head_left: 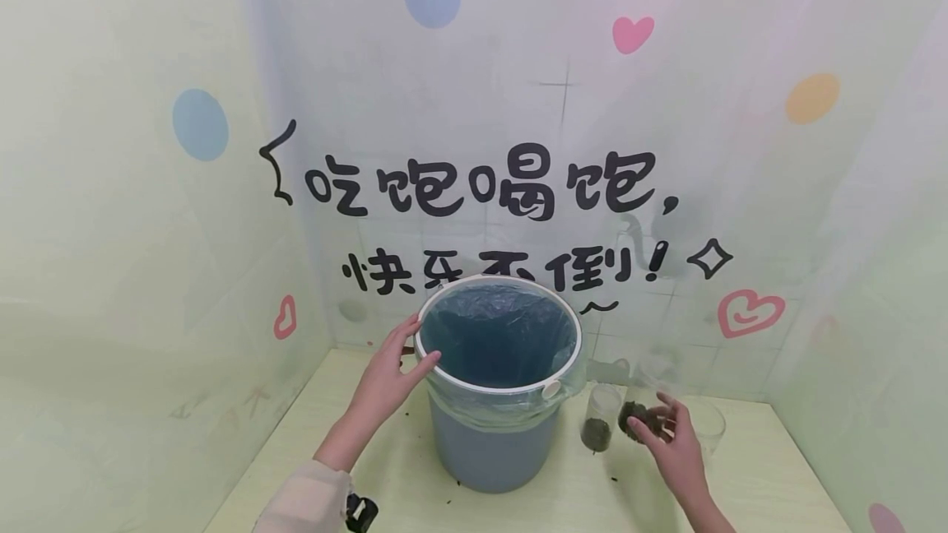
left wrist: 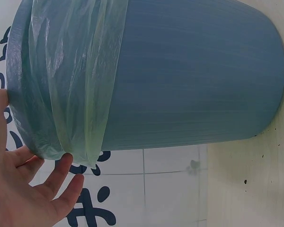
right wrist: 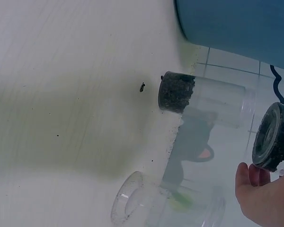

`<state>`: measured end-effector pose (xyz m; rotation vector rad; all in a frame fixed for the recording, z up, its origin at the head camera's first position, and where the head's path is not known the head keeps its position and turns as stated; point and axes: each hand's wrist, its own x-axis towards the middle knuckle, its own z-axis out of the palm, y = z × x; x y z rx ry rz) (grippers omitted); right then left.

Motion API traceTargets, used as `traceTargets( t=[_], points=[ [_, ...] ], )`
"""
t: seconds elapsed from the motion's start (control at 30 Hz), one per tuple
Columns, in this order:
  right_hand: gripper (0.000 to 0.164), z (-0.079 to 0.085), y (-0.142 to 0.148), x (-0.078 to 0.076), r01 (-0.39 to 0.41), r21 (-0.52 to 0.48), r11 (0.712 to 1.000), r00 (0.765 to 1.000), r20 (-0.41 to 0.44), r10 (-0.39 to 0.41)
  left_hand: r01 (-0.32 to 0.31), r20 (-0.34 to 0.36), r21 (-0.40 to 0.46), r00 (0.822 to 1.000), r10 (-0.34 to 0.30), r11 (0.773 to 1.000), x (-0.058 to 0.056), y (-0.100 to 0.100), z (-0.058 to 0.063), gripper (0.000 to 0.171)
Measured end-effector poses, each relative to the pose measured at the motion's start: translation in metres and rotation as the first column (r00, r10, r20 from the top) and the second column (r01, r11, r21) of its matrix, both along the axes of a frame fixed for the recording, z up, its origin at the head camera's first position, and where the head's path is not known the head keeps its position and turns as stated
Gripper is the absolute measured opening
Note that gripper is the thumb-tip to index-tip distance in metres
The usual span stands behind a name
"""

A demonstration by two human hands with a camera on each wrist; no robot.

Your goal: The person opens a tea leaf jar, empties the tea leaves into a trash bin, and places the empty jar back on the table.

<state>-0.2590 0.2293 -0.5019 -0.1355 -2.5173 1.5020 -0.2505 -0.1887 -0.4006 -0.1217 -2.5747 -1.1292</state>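
My left hand (head_left: 388, 377) holds the left side of a blue-grey trash bin (head_left: 492, 459), thumb at its white rim and fingers spread along the outside. Over that rim is folded a thin, pale green trash bag (left wrist: 80, 71), which lines the inside. To the right, my right hand (head_left: 677, 442) grips a clear jar (right wrist: 270, 135) with dark, crumbly stuff packed at its base. The jar is raised and tilted. Beside it, a second clear jar (head_left: 603, 405) stands on the table, its bottom part filled with similar dark bits (right wrist: 176, 92).
An empty clear container (head_left: 711, 426) stands right of my right hand. Small dark crumbs (right wrist: 142, 87) are scattered on the pale table (head_left: 385, 484). Behind the bin rises a printed wall covering (head_left: 474, 89), with side panels left and right. A black object (head_left: 361, 512) shows near my left sleeve.
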Motion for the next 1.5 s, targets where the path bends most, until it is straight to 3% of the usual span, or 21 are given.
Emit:
traceTargets(
  t=[0.97,1.5],
  points=[
    [0.072,0.023,-0.002,-0.006,-0.033,0.023,0.999,0.999,-0.033,0.034,0.005,0.018,-0.001,1.000,-0.005,1.000,-0.001,0.001,-0.001,0.073],
    [0.069,0.042,-0.007,-0.009,-0.067,0.022,0.997,0.990,-0.120,0.070,-0.002,0.040,-0.017,0.999,0.003,1.000,0.000,0.000,0.003,0.074]
  ],
)
